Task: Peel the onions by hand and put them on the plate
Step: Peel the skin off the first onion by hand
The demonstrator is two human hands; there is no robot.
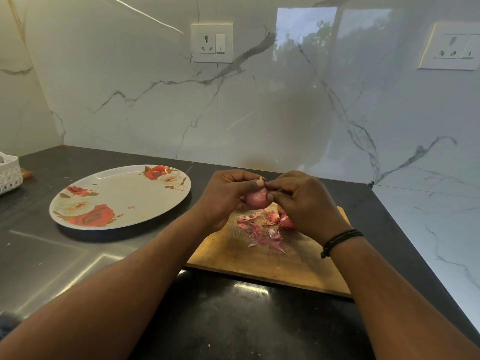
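Observation:
A small pink-red onion (256, 199) is held above the wooden cutting board (262, 263). My left hand (224, 194) curls around it from the left, thumb on top. My right hand (302, 201) pinches at the onion's top right side, fingers bent; the skin it pinches is too small to make out. Several pink skin scraps (262, 232) lie on the board under my hands. A white plate (145, 203) with red roses sits to the left on the counter, with only a tiny pink scrap (131, 207) on it.
The dark counter (78, 261) meets a marble wall behind and on the right. A white lattice basket (9, 172) stands at the far left edge. A black band is around my right wrist (340, 241).

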